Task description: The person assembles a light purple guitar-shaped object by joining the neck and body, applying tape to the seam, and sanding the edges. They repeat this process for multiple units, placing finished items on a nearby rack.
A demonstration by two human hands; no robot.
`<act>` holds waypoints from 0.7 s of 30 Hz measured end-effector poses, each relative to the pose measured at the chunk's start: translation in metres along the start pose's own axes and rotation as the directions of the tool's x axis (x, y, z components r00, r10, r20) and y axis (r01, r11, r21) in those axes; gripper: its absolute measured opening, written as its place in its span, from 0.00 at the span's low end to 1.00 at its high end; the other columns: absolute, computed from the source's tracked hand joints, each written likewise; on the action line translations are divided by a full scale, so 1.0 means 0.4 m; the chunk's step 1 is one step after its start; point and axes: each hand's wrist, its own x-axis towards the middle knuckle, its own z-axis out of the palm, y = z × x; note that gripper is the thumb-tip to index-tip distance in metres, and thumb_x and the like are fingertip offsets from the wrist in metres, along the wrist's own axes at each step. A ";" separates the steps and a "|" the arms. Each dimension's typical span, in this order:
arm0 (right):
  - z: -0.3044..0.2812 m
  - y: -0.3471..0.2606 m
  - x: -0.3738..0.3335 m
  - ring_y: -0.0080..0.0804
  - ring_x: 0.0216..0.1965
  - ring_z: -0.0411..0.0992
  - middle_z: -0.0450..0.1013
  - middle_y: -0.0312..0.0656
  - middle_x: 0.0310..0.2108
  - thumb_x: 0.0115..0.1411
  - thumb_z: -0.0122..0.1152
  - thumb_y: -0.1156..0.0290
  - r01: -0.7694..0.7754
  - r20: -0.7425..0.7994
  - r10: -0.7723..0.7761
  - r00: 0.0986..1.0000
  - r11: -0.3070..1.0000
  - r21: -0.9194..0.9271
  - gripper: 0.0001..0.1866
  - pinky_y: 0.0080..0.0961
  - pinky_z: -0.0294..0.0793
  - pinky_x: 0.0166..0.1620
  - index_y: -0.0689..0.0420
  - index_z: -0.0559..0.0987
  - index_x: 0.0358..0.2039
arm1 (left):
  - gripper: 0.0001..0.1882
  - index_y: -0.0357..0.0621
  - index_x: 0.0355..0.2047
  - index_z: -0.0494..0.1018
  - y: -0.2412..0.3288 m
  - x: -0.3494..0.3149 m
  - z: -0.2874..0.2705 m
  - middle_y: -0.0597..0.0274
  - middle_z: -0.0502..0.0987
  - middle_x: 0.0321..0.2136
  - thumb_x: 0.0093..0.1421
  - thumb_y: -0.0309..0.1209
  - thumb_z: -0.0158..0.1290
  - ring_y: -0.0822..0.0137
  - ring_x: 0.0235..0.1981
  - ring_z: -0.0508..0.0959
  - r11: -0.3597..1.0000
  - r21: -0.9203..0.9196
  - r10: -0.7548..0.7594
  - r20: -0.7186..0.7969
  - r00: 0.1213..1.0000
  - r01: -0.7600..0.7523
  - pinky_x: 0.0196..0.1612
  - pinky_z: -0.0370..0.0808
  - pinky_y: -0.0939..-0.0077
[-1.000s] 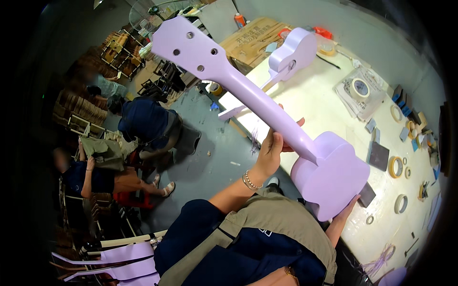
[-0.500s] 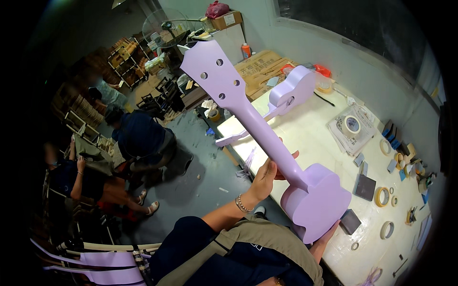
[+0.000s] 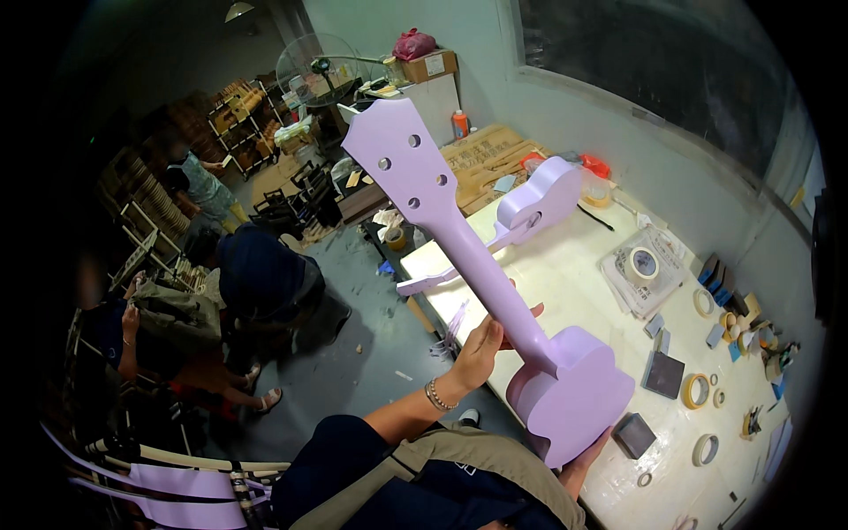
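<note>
A lilac ukulele (image 3: 579,397) is held up in front of me, its smooth back toward me and its headstock with several round holes pointing up and left. My left hand (image 3: 481,353) grips the neck close to where it meets the body, fingers wrapped behind it. At the lower end of the body, my right hand (image 3: 587,459) supports the edge from beneath; part of it is hidden by the body. A second lilac ukulele (image 3: 543,199) lies on its side on the pale worktable (image 3: 565,283) beyond, its sound hole showing.
Tape rolls (image 3: 696,390), dark sanding blocks (image 3: 662,374) and a stack of newspaper (image 3: 632,274) lie on the table. More lilac instruments (image 3: 190,481) hang on a rack at lower left. Co-workers (image 3: 265,274) bend and stand at left. Flattened cardboard (image 3: 486,159) lies at the back.
The whole view has shifted slightly, so the ukulele appears a little lower and further left. Both hands keep their hold. A co-worker at the far left now stands more in sight.
</note>
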 end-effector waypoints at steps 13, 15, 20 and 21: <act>0.014 0.009 -0.010 0.37 0.52 0.62 0.62 0.42 0.52 0.64 0.32 0.49 0.093 0.096 -0.101 0.990 0.992 0.084 0.29 0.33 0.62 0.53 0.58 0.60 0.55 | 0.36 0.42 0.62 0.32 -0.010 -0.006 0.000 0.44 0.65 0.52 0.63 0.52 0.27 0.64 0.49 0.71 0.996 0.028 0.084 0.083 0.993 -0.086 0.47 0.70 0.75; 0.011 0.012 -0.011 0.36 0.51 0.62 0.62 0.42 0.51 0.64 0.32 0.49 0.082 0.098 -0.092 0.991 0.991 0.102 0.28 0.33 0.62 0.53 0.58 0.60 0.55 | 0.36 0.42 0.62 0.32 -0.012 -0.008 0.001 0.45 0.65 0.52 0.63 0.52 0.27 0.64 0.48 0.72 0.997 0.030 0.075 0.074 0.994 -0.078 0.48 0.70 0.74; -0.012 0.031 0.000 0.37 0.51 0.63 0.62 0.43 0.51 0.63 0.32 0.49 0.077 0.102 -0.090 0.991 0.989 0.126 0.29 0.33 0.62 0.53 0.58 0.60 0.55 | 0.36 0.41 0.62 0.32 -0.011 -0.005 0.009 0.46 0.65 0.52 0.63 0.52 0.26 0.65 0.48 0.72 0.995 0.050 0.085 0.071 0.994 -0.088 0.49 0.69 0.74; -0.011 0.032 -0.002 0.37 0.51 0.63 0.62 0.43 0.51 0.63 0.32 0.49 0.083 0.097 -0.095 0.991 0.990 0.115 0.29 0.33 0.62 0.53 0.58 0.60 0.55 | 0.37 0.41 0.62 0.32 -0.014 -0.006 0.012 0.46 0.65 0.52 0.63 0.52 0.26 0.64 0.48 0.72 0.995 0.049 0.079 0.067 0.995 -0.083 0.49 0.69 0.74</act>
